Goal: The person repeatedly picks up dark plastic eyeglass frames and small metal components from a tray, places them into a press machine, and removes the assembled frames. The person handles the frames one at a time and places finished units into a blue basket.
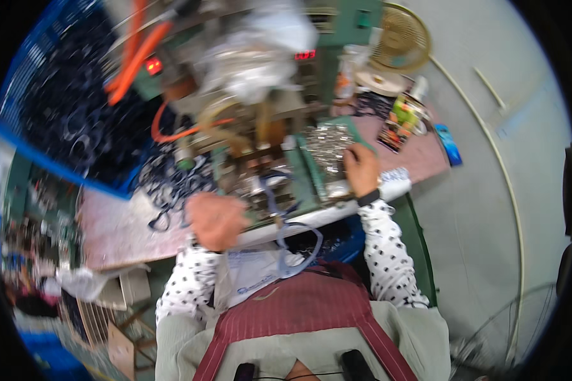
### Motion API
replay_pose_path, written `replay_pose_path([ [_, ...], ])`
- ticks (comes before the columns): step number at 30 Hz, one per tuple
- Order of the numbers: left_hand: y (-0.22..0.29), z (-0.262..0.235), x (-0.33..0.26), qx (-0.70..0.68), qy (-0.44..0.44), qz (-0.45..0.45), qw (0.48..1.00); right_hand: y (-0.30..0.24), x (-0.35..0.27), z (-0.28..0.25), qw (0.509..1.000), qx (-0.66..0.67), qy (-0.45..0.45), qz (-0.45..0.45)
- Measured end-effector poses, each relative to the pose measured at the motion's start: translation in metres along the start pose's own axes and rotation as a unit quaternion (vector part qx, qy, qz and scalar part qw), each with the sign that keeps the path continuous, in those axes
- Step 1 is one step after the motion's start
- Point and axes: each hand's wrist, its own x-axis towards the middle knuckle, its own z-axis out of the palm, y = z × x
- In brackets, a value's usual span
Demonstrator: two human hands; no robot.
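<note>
My right hand (pixel 362 170) reaches into a heap of small shiny metal parts (pixel 327 147) in a green tray (pixel 313 170). Its fingers are bent together at the heap's right side; whatever they pinch is hidden. Motion smears my left hand (pixel 216 219), which is over the bench's front edge beside loose dark eyeglass frames (pixel 171 181); its fingers cannot be made out. Between my hands, a blue-grey eyeglass frame (pixel 290 272) hangs at the front of the machine (pixel 257 168), one ring in front of my apron.
A blue basket (pixel 63 162) of dark frames stands at the far left. Orange-handled pliers (pixel 140 60) and a plastic bag (pixel 254 57) are above the machine. A patterned packet (pixel 400 120), a blue packet (pixel 449 145) and a fan (pixel 400 38) are at the right.
</note>
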Motion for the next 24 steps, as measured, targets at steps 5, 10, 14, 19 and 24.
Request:
replay_pose_path([
  [5, -0.076, 0.006, -0.060, 0.290, -0.145, -0.238, 0.915, -0.005, -0.005, 0.002, 0.999, -0.032, 0.033, -0.001],
  [10, -0.104, 0.011, -0.093, 0.326, -0.219, -0.251, 0.885, -0.002, -0.007, -0.002, 0.994, -0.099, 0.011, -0.049],
  [14, -0.114, 0.008, -0.091, 0.348, -0.236, -0.234, 0.876, -0.013, -0.007, -0.003, 0.989, -0.133, 0.006, -0.056],
  [19, -0.115, -0.014, -0.076, 0.280, -0.128, -0.195, 0.931, -0.013, -0.007, -0.001, 0.998, -0.057, 0.017, -0.025],
  [24, -0.092, -0.020, -0.073, 0.186, 0.029, -0.427, 0.884, -0.033, 0.001, -0.010, 0.997, 0.007, 0.053, -0.063],
])
